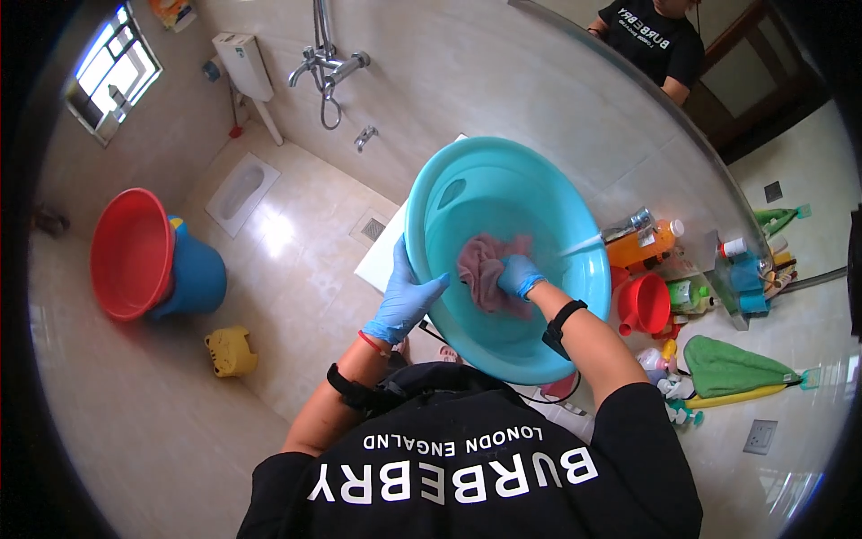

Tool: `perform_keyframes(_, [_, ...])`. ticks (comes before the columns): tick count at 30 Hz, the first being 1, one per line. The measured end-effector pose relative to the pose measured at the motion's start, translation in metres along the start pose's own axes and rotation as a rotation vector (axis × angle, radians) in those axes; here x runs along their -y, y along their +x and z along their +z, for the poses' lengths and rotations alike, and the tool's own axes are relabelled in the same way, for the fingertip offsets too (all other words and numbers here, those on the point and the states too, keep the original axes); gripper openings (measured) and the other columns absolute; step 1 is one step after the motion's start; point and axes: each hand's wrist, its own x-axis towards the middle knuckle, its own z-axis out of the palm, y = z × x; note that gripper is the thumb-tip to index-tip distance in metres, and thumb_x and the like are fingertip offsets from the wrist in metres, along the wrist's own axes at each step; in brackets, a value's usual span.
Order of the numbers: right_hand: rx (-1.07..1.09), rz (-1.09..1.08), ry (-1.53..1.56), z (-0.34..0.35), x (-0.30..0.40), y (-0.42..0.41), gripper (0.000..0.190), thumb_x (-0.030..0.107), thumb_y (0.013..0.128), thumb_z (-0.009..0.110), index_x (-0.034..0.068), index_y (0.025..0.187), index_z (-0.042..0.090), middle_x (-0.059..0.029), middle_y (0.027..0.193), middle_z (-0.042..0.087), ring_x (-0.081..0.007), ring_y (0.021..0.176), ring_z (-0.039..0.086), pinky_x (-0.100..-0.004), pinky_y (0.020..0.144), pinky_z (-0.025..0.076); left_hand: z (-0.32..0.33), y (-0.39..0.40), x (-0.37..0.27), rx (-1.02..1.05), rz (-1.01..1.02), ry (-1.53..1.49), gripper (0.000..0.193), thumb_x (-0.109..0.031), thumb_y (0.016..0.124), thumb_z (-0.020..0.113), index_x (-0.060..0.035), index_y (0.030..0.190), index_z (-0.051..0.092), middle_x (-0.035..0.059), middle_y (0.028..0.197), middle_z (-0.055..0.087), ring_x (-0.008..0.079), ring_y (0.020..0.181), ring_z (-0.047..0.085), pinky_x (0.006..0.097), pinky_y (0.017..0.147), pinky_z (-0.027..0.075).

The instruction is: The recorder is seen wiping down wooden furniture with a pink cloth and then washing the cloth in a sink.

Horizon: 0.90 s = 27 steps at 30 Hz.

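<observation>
A large turquoise plastic basin (508, 364) stands before me on a white surface, with water in it. My left hand (407, 296), in a blue glove, grips the basin's left rim, its thumb lying over the edge. In the basin, my gloved right hand (518, 276) is closed on a wet mauve cloth (481, 269) that lies partly in the water. From a chrome faucet (627, 226) at the basin's right side, a stream of water runs into the basin.
Right of the basin are a bottle of orange liquid (643, 244), a red dipper (644, 303) and a green towel (731, 367). On the left stand a red basin (131, 256), a blue bucket (199, 276) and a yellow stool (231, 352). A mirror's edge crosses the upper right.
</observation>
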Motion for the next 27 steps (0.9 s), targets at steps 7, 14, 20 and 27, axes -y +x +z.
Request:
perform_keyframes(7, [-0.305, -0.242, 0.741, -0.071, 0.026, -0.02, 0.012, 0.01, 0.076, 0.061, 0.002, 0.082, 0.066, -0.0093, 0.083, 0.068, -0.0162, 0.075, 0.065, -0.0285, 0.065, 0.052, -0.001, 0.0, 0.005, -0.003, -0.003, -0.011, 0.084, -0.005, 0.073, 0.066, -0.0061, 0.14, 0.015, 0.0143, 0.13, 0.039, 0.0227, 0.12, 0.041, 0.0353, 0.097, 0.04])
perform_keyframes(14, [-0.328, -0.371, 0.709, -0.134, 0.053, -0.051, 0.014, 0.009, 0.074, 0.062, 0.002, 0.085, 0.068, -0.0072, 0.083, 0.069, -0.0132, 0.077, 0.064, -0.0286, 0.068, 0.051, -0.002, 0.001, 0.006, 0.01, 0.019, -0.032, 0.085, -0.005, 0.073, 0.066, -0.0056, 0.14, 0.014, 0.0149, 0.13, 0.039, 0.0231, 0.12, 0.041, 0.0357, 0.098, 0.04])
perform_keyframes(20, [0.029, -0.135, -0.006, -0.115, 0.026, -0.05, 0.032, 0.038, 0.075, 0.058, 0.009, 0.083, 0.069, -0.0126, 0.076, 0.067, -0.0278, 0.073, 0.065, -0.0376, 0.067, 0.051, -0.001, 0.0, 0.007, -0.001, -0.037, -0.061, 0.086, -0.005, 0.073, 0.066, -0.0063, 0.141, 0.013, 0.0149, 0.129, 0.04, 0.0231, 0.119, 0.042, 0.0353, 0.097, 0.04])
perform_keyframes(27, [0.7, 0.175, -0.079, -0.062, -0.009, -0.045, 0.037, 0.038, 0.072, 0.062, 0.007, 0.09, 0.068, -0.0179, 0.091, 0.066, -0.034, 0.08, 0.064, -0.0395, 0.071, 0.05, 0.006, 0.003, 0.002, 0.003, -0.005, 0.031, 0.088, -0.01, 0.072, 0.065, -0.0061, 0.142, 0.011, 0.0178, 0.129, 0.041, 0.0259, 0.117, 0.046, 0.0366, 0.093, 0.044])
